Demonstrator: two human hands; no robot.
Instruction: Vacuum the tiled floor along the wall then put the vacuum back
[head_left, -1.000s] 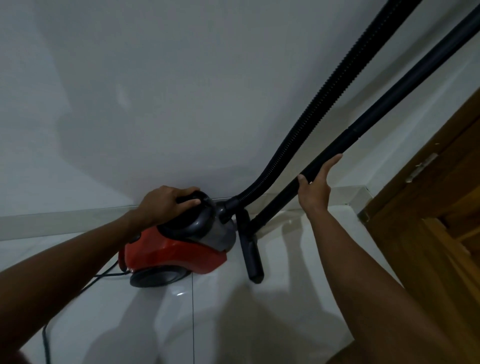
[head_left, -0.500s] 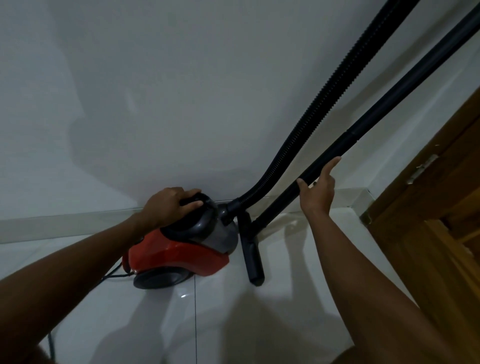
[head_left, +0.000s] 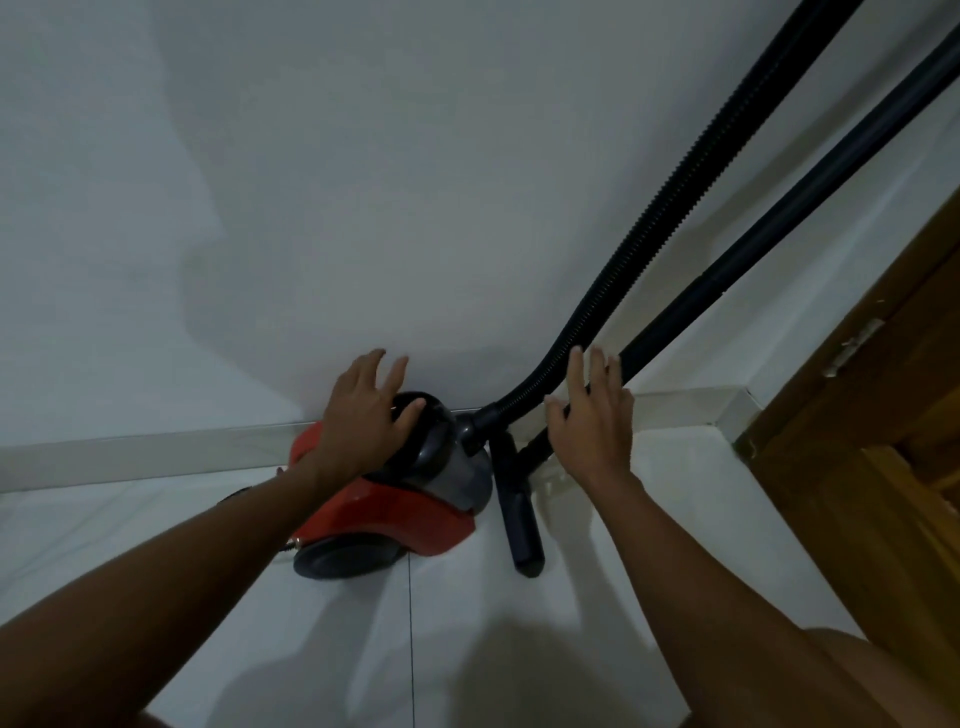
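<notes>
A red and grey canister vacuum (head_left: 405, 519) sits on the white tiled floor (head_left: 311, 623) against the wall. Its ribbed black hose (head_left: 675, 187) and smooth black wand (head_left: 779, 208) rise toward the upper right, leaning on the wall. The floor nozzle (head_left: 522, 525) stands on the tile right of the canister. My left hand (head_left: 363, 415) hovers over the dark handle with fingers spread, holding nothing. My right hand (head_left: 592, 415) is open in front of the lower wand and hose, fingers apart, not gripping them.
A white wall (head_left: 363, 182) and a pale skirting strip (head_left: 130, 457) run behind the vacuum. A wooden door frame (head_left: 857, 415) stands at the right, close to the wand. A bit of the power cord shows left of the canister.
My left hand has lifted off the vacuum's handle and opened. My right hand has let go of the wand and drawn back with fingers spread.
</notes>
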